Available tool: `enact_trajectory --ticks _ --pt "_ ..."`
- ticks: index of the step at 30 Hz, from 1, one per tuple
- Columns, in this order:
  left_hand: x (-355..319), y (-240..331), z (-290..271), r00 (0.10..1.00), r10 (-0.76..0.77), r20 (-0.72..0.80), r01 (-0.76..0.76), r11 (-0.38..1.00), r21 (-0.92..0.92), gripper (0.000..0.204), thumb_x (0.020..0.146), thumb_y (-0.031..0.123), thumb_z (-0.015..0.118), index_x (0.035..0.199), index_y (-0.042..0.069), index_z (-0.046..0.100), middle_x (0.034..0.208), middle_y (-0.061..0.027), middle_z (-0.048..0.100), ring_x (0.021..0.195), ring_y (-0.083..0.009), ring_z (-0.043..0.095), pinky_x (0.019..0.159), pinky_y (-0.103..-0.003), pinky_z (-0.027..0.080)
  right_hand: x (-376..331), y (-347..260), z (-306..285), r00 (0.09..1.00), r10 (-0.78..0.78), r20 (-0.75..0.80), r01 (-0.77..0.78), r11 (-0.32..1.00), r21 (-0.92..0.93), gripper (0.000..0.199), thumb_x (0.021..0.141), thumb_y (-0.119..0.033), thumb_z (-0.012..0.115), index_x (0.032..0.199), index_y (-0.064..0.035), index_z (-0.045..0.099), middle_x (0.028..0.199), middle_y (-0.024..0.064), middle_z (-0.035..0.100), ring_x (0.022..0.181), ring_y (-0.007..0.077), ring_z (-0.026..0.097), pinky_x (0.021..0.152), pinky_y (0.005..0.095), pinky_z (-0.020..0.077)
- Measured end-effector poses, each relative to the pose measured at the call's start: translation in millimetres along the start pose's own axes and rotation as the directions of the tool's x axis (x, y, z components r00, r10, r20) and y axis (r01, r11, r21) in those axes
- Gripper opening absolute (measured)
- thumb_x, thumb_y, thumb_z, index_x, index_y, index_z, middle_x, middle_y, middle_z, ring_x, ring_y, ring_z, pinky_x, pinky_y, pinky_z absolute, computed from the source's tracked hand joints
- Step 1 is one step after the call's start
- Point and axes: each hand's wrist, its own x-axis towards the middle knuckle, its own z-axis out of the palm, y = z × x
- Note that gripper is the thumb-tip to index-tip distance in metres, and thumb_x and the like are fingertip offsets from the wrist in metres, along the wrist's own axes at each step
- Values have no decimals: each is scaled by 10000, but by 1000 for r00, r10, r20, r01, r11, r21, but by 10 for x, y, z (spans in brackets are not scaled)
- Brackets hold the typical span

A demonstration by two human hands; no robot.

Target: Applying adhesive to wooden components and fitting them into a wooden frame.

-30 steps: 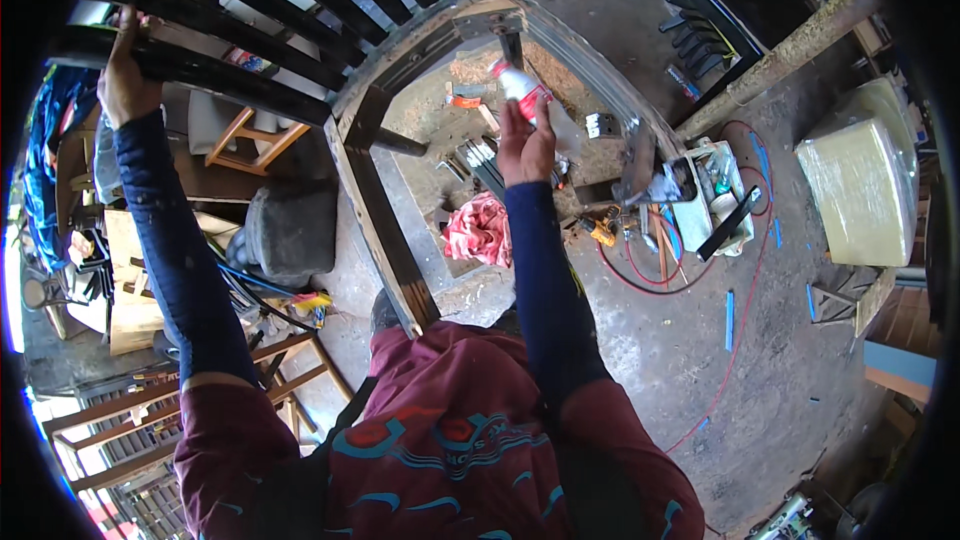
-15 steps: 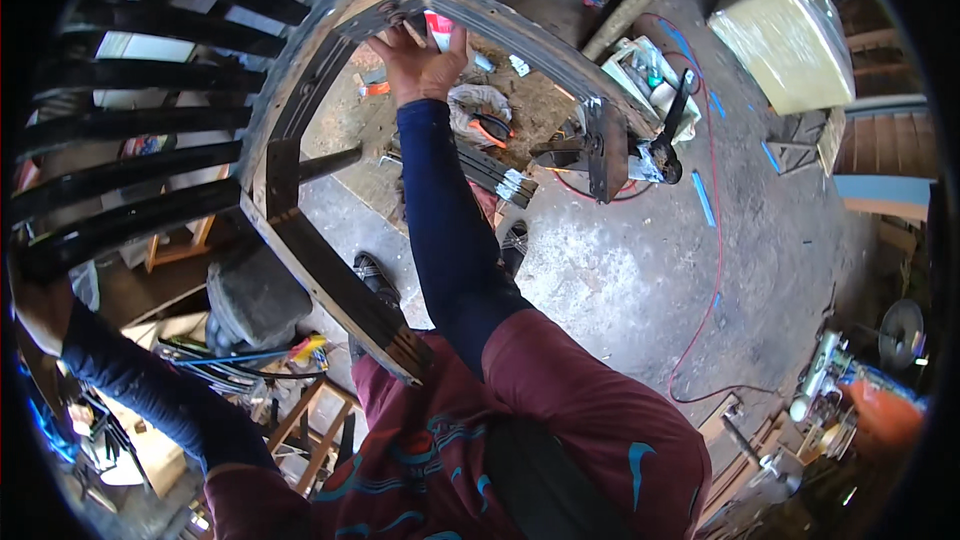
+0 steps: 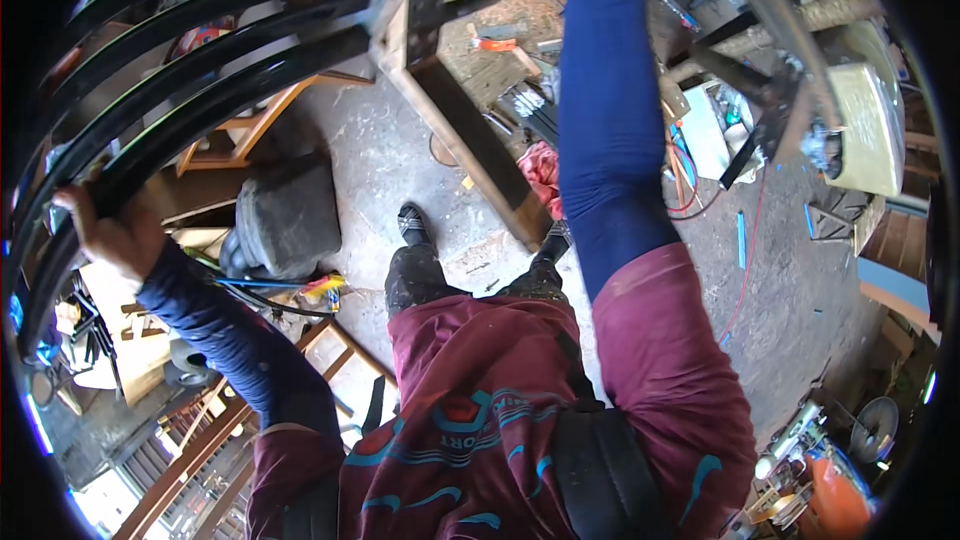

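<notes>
Gripping black metal bars [image 3: 200, 70], left hand [image 3: 115, 230] clamped; right hand unseen (arm exits top)

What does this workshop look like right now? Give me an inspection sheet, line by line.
Surface: bare concrete floor, dusty, with scraps and stains.
Job's things: a black metal grille of curved bars held up overhead; a dark frame joins it and slants down toward the floor.
Clutter: red rag, grey block, wooden stools, a pale canister, small tools strewn about.
Grippers: left hand grips a grille bar; right hand is out of view, its arm raised past the top edge.
Cables: red cable across the floor; blue and black leads at left.
Surroundings: wooden racks and more tools round the edges.
</notes>
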Motion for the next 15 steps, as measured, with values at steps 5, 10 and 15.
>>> enact_trajectory --ticks 5,10,15 --pt "-457 -849 -459 996 -69 48 73 992 -104 490 947 527 612 1072 65 717 1127 -90 710 1126 -252 626 1136 -448 387 -68 280 -269 999 39 -13 -40 997 -63 553 969 -510 549 1364 -124 577 1241 122 664 1148 295 630 927 553 546" --pt "-1007 -1680 -1156 940 -339 -40 341 934 108 724 934 562 611 1452 71 490 1496 -110 516 1407 -275 439 1235 -505 239 26 373 -355 999 48 9 -47 994 -98 553 970 -510 553 1361 -120 578 1246 123 664 1152 301 628 938 555 539" --pt "-1655 -2575 -1683 858 -514 -12 507 849 -146 720 962 435 648 1537 89 386 1570 -106 431 1450 -305 385 1231 -551 232 286 29 -346 998 -27 61 37 987 -154 552 971 -509 557 1358 -116 579 1250 125 664 1157 307 626 948 557 532"
